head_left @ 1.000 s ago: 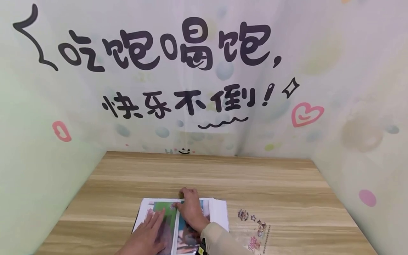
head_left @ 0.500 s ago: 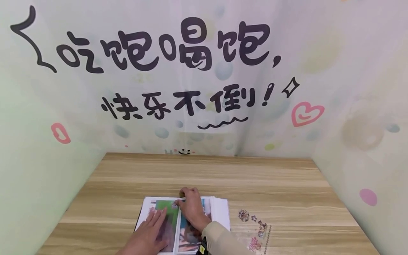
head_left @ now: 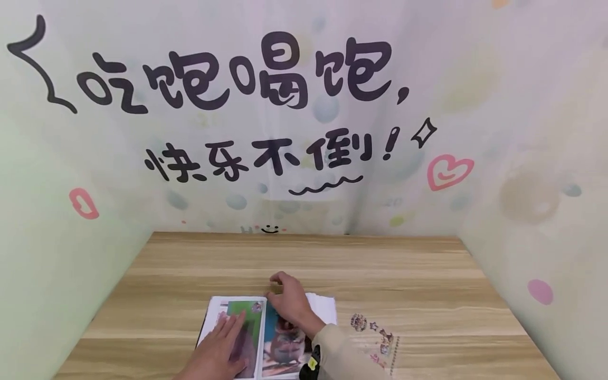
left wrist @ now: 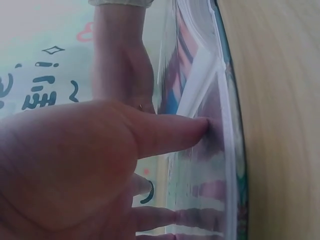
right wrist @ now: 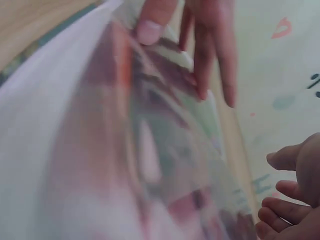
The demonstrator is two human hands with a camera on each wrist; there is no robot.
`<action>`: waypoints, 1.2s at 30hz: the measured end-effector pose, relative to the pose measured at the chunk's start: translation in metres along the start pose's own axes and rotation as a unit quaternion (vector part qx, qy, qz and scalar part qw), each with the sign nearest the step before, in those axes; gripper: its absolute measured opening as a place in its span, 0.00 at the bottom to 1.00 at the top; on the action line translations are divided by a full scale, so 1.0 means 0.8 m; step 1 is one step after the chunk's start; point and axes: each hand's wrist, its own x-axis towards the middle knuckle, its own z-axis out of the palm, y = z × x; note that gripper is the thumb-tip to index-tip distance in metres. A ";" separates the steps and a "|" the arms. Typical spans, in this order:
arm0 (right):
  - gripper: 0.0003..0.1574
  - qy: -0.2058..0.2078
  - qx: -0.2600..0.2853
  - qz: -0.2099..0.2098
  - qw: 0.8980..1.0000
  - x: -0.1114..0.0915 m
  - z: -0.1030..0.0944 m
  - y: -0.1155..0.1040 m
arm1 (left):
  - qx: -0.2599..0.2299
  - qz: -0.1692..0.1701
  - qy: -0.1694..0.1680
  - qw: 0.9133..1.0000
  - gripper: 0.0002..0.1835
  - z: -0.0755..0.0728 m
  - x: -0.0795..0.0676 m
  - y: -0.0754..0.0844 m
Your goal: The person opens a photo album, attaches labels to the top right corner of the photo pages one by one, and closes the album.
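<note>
Photo album (head_left: 324, 309): open, lower centre of frame, on table (head_left: 427, 295); gutter (head_left: 260, 345) running up-frame. Left hand (head_left: 219, 340) — fingers straight, resting on left page (head_left: 256, 323). Right hand (head_left: 291, 302) — nearer the upper edge, fingers parted, seemingly pinching nothing; right page (head_left: 284, 351) lies below.

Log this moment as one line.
photo album open on table | left grip touching left page | right grip near top edge, holding nothing

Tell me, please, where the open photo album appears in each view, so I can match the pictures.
Head: the open photo album, bottom centre.
Left wrist: right of centre, running from top to bottom.
Right wrist: left and middle, partly blurred.
Shared landmark: the left hand, touching its left page.
</note>
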 end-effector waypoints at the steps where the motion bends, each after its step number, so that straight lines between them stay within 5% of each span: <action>1: 0.21 -0.001 0.006 -0.004 1.000 -0.001 -0.006 0.001 | -0.002 -0.002 0.002 1.000 0.50 0.000 0.000 0.000; 17: 0.18 0.002 0.047 -0.002 0.999 -0.021 -0.114 0.042 | -0.034 -0.035 0.060 0.997 0.37 -0.018 0.026 0.021; 31: 0.17 -0.034 -0.035 0.050 0.998 -0.071 -0.186 0.093 | -0.145 -0.047 0.095 0.984 0.25 -0.013 0.057 0.050; 36: 0.20 -0.057 -0.053 0.038 0.996 -0.083 -0.201 0.111 | -0.174 -0.043 0.091 0.980 0.24 -0.007 0.067 0.059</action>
